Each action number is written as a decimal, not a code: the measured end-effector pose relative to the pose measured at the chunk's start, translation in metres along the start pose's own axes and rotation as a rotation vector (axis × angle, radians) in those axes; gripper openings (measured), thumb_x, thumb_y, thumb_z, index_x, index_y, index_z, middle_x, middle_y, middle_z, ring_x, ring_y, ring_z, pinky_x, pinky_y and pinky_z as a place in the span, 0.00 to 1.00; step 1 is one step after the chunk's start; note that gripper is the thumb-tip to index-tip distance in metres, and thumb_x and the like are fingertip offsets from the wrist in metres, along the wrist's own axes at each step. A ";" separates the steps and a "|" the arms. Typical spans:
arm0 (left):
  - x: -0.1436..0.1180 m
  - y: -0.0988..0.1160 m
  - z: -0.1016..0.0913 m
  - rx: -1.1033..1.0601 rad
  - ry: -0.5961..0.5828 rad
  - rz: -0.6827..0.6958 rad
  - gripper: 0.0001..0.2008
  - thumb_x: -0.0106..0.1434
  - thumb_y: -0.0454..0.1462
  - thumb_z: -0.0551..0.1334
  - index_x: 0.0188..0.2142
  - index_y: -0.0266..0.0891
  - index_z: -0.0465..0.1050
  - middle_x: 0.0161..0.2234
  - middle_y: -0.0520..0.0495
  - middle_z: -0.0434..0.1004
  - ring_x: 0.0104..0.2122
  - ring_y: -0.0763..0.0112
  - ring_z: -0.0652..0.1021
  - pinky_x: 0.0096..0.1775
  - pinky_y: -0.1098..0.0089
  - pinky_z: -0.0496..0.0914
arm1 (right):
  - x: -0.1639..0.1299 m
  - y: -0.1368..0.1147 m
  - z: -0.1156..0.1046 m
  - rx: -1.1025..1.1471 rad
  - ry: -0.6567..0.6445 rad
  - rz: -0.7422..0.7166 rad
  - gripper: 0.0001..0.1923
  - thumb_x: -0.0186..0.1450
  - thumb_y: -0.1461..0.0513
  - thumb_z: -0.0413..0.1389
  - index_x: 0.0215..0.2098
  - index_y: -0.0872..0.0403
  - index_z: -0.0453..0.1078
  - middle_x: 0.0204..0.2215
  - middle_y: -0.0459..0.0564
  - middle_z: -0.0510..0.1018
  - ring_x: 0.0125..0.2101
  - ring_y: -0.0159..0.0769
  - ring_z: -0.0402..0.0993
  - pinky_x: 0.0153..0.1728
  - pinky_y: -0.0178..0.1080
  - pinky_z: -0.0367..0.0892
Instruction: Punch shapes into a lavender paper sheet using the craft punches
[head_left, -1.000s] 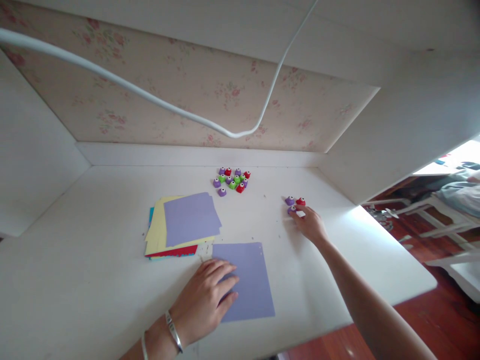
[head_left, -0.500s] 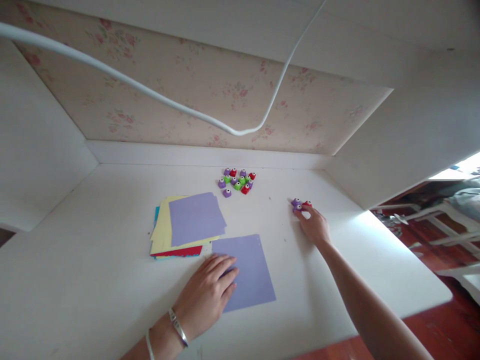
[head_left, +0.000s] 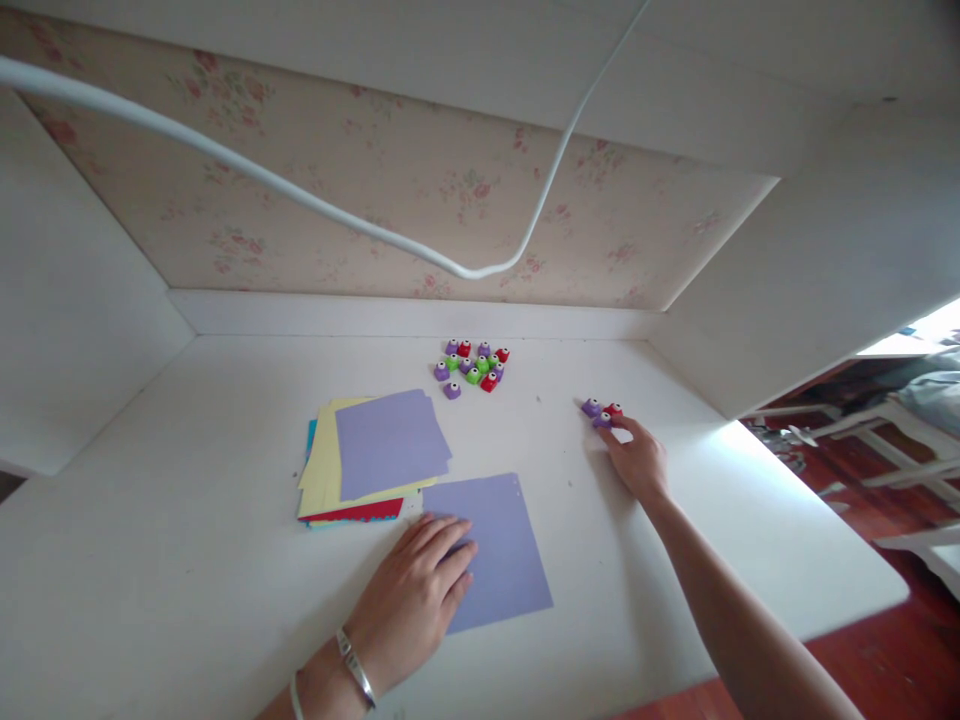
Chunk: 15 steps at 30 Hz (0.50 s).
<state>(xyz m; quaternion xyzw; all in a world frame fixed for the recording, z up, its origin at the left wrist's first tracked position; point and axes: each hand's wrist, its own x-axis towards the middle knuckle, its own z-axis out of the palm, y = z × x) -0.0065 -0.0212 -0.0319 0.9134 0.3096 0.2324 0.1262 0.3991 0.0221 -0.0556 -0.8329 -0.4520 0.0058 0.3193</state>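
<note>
My left hand (head_left: 420, 590) lies flat with its fingers stretched over the left part of a purple sheet of paper (head_left: 502, 550), pressing it on the white desk. At the right, the thumb and fingers of my right hand (head_left: 636, 458) close round a small purple craft punch (head_left: 602, 422). Right beside it stand another purple punch (head_left: 591, 407) and a red punch (head_left: 613, 409), which my fingertips partly hide. A stack of coloured paper (head_left: 319, 470), yellow, red and blue with a purple sheet (head_left: 394, 445) on top, is up and left of my left hand.
Several purple, green and red punches (head_left: 473, 376) stand grouped near the back of the desk (head_left: 225, 600). A white cable (head_left: 300, 200) hangs across the view before the flowered wall. White panels (head_left: 750, 260) bound the desk at both sides. Its rounded front edge is at the lower right.
My right hand has shifted slightly right and down with the purple punch, drawing it from the other purple one. My left hand stays on the paper. The view has tilted a little.
</note>
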 end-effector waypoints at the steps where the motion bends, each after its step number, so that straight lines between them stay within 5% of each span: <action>1: 0.000 0.000 0.000 -0.003 0.000 -0.001 0.14 0.67 0.35 0.59 0.51 0.45 0.75 0.54 0.51 0.73 0.54 0.64 0.74 0.58 0.52 0.71 | 0.001 0.002 -0.001 -0.001 0.000 0.005 0.22 0.60 0.48 0.55 0.45 0.50 0.77 0.40 0.54 0.83 0.31 0.45 0.77 0.40 0.47 0.68; 9: 0.002 0.002 -0.001 -0.012 0.054 0.021 0.11 0.67 0.34 0.59 0.47 0.45 0.76 0.53 0.51 0.74 0.52 0.65 0.75 0.57 0.54 0.72 | 0.005 0.006 -0.003 -0.087 -0.014 0.025 0.27 0.57 0.49 0.57 0.51 0.53 0.73 0.48 0.59 0.79 0.43 0.51 0.76 0.42 0.49 0.68; 15: -0.033 -0.002 -0.080 0.012 0.274 -0.085 0.13 0.70 0.36 0.55 0.51 0.43 0.72 0.53 0.45 0.71 0.51 0.69 0.74 0.50 0.69 0.74 | -0.002 0.004 -0.058 -0.108 0.002 -0.130 0.23 0.66 0.48 0.53 0.55 0.48 0.70 0.44 0.51 0.81 0.28 0.38 0.77 0.36 0.43 0.70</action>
